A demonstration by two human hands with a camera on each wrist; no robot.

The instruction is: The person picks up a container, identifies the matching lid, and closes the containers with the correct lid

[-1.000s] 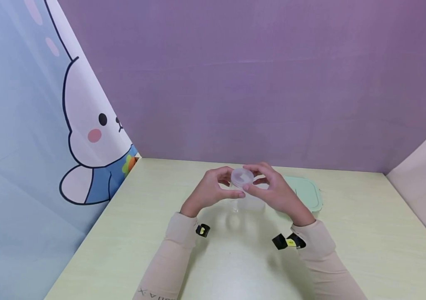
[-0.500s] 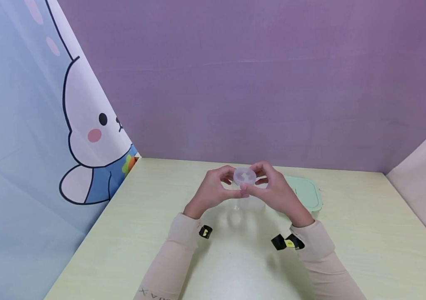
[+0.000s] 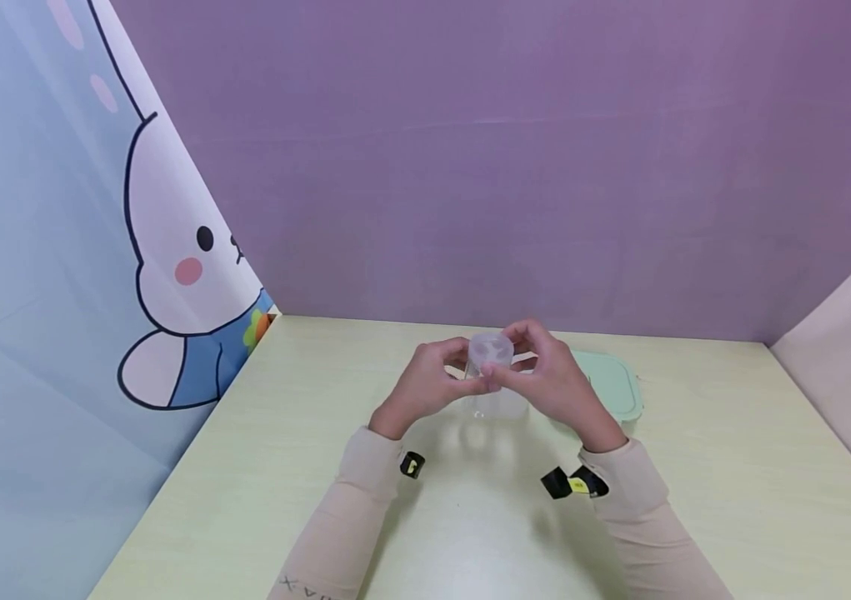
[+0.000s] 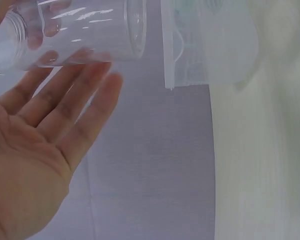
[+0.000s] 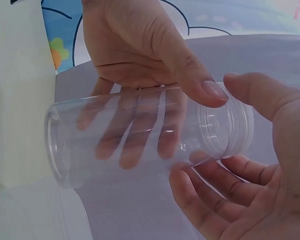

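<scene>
The left hand (image 3: 428, 385) cups a clear plastic jar (image 5: 140, 135) with curled fingers and thumb. The right hand (image 3: 548, 383) pinches the jar's lidded end (image 3: 490, 350). The jar is held above the table (image 3: 695, 483), just beside a green container (image 3: 613, 385).
</scene>
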